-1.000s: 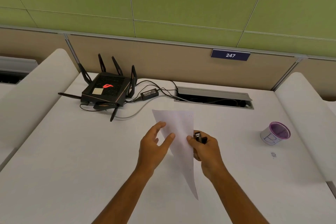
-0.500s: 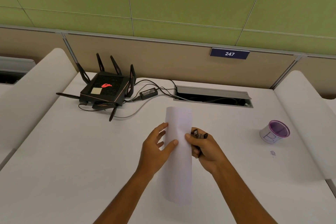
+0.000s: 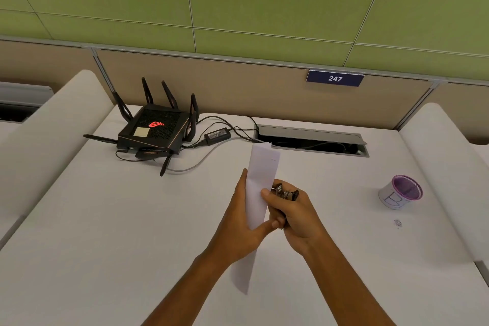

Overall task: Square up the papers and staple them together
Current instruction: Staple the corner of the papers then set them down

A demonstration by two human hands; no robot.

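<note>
White matte desk (image 3: pixel 132 233) under everything, smooth, with rounded side panels. Black angular router (image 3: pixel 156 128) with stiff antennas sits far beyond the left fingers. Papers (image 3: pixel 260 182), thin white sheets, held nearly edge-on and upright off the desk, pinched between both hands. Left hand (image 3: pixel 239 222) flat against their left face, thumb pressed across the front, fingers together behind. Right hand (image 3: pixel 296 216) curled tight around a small dark metal stapler (image 3: pixel 285 193), index fingertip touching the papers' right edge. Purple-rimmed round cup (image 3: pixel 401 192) well right of the right fingers.
</note>
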